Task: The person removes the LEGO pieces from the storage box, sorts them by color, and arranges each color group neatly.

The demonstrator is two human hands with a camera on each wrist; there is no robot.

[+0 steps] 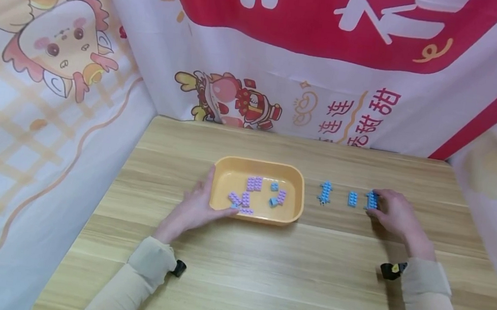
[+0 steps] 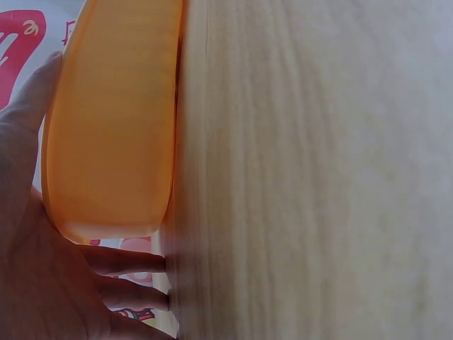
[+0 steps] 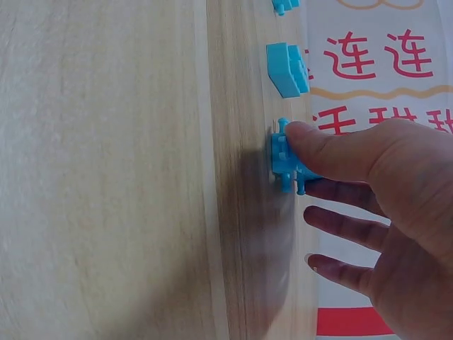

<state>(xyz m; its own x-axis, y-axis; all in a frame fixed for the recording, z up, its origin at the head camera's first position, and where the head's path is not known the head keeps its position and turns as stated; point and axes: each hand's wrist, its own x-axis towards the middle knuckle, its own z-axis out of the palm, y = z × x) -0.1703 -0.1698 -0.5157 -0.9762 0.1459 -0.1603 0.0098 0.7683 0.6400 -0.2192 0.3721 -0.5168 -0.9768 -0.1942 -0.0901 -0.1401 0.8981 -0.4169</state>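
Lining up blue building-block parts in a row beside the tray looks like the step in hand, at least to my eye. The right hand [image 1: 393,212] has its thumb and index finger nipped onto a blue axle base [image 1: 372,200] at the right end of that row; the other fingers in view are loosely stretched and hold nothing. Just left of it sits a plain blue studded brick [image 1: 352,199], then a second axle base [image 1: 325,192], all 3 apart on the wooden table [image 1: 289,282]. The left hand [image 1: 199,203] is spread wide round 1 corner of the orange tray [image 1: 260,162], fingers pretty straight, probably just steadying it. Inside are purple bricks [image 1: 254,183] plus a few small blue bricks [image 1: 274,186]. I'd guess the next move calls for parting that pinch gently, without knocking the row crooked.
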